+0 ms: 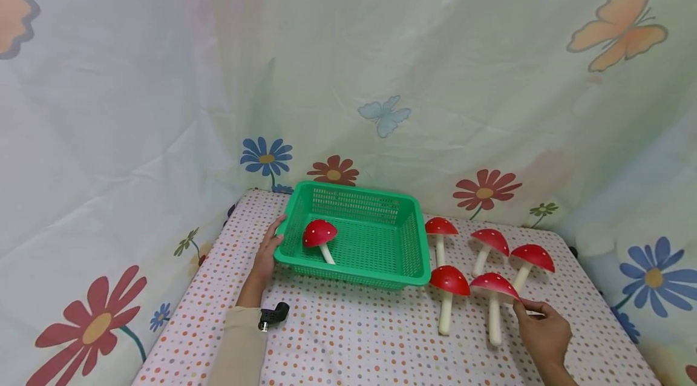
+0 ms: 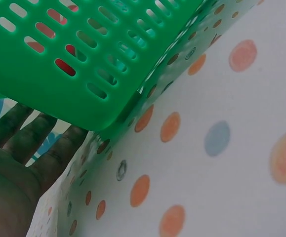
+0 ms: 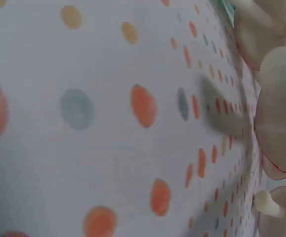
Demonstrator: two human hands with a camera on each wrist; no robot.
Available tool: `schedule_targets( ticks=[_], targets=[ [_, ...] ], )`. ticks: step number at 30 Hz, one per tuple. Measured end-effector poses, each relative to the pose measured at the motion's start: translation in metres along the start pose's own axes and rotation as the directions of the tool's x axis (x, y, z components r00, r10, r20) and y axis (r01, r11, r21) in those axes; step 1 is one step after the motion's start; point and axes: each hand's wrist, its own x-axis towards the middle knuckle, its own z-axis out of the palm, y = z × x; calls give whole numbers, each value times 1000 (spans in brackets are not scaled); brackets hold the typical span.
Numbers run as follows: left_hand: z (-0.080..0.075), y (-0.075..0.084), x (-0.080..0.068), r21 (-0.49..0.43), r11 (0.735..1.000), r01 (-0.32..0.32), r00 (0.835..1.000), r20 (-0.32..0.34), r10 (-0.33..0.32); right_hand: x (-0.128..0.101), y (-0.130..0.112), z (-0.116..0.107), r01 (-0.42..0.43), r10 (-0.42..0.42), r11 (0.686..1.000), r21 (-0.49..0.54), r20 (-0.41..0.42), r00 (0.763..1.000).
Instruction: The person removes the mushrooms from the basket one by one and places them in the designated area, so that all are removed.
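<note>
Both hands are low over the dotted worktop (image 1: 348, 337). The left hand (image 1: 268, 253) lies with straight fingers against the left wall of the green basket (image 1: 400, 282); the left wrist view shows those fingers (image 2: 44, 143) spread flat under the basket's rim, gripping nothing, which looks like a way to steady the basket so it does not slide. The right hand (image 1: 541, 328), near the worktop's front right corner, pinches the stem of a red mushroom (image 1: 530, 262) between thumb and fingertips, its cap pointing toward the far edge. One mushroom in the basket (image 1: 320, 235) leans on the left side. Four other mushrooms (image 1: 449, 289) lie in a loose cluster just right of the basket, stems toward the front edge, within easy reach. A small black clip-like object (image 1: 273, 315) rests beside the left sleeve (image 1: 239, 343).
</note>
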Motion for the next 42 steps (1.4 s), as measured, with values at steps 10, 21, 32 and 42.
schedule_targets(
  ticks=[10, 21, 32, 42],
  targets=[
    [-1, -4, 2, 30, 999, 22, 1000, -12, -22, -3, 8, 1, -23, 24, 999, -48, 33, 999],
    [-4, -7, 1, 13, 1000, -14, 1000, -18, 15, -8, 13, -1, 27, -13, 993, -116, 118, 993],
    [-2, -7, 2, -4, 1000, -13, 1000, -17, 12, -10, -24, -29, 189, -184, 980, -53, 86, 979],
    [-1, -3, 1, -10, 1000, -9, 1000, -3, 9, -15, -115, -13, 730, -751, 659, 183, 104, 652]
  ],
)
